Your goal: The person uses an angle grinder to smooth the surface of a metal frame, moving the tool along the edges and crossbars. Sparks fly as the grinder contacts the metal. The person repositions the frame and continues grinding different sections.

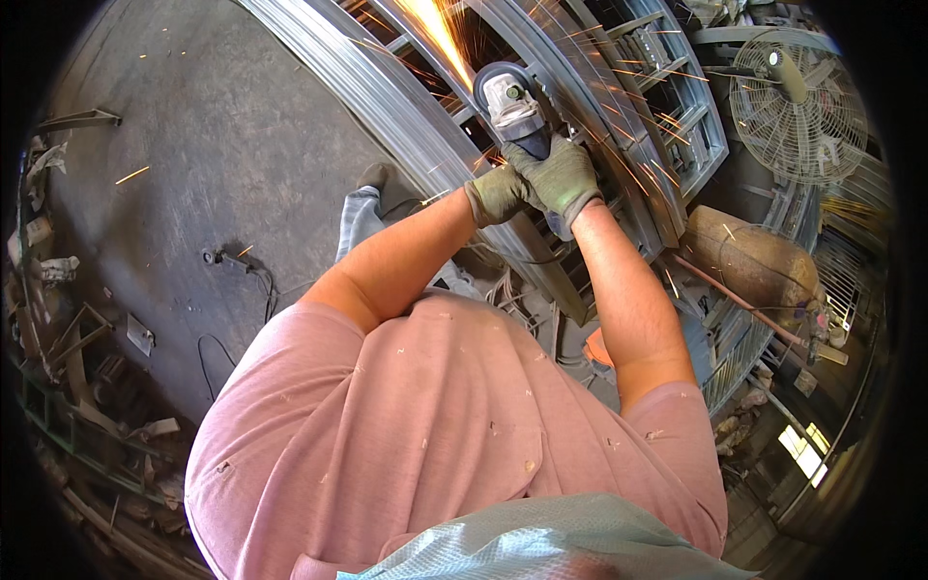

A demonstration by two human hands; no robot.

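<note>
An angle grinder (pixel 512 104) with a grey metal head is held in both my gloved hands above a stack of metal frames (pixel 570 87). My right hand (pixel 565 176), in an olive glove, is closed around the grinder's body. Beside it my left hand (pixel 498 193), also gloved, is closed against the tool, its fingers partly hidden behind the right hand. The disc's edge meets the metal, though the exact contact spot is lost in glare. A bright orange stream of sparks (pixel 440 39) shoots away toward the far left.
A round fan with a wire cage (pixel 831 106) stands at the far right, above a rusty gas cylinder (pixel 749 256). Cables and a small tool (pixel 227 259) lie on the dark floor (pixel 222 126). Scrap metal piles along the left edge.
</note>
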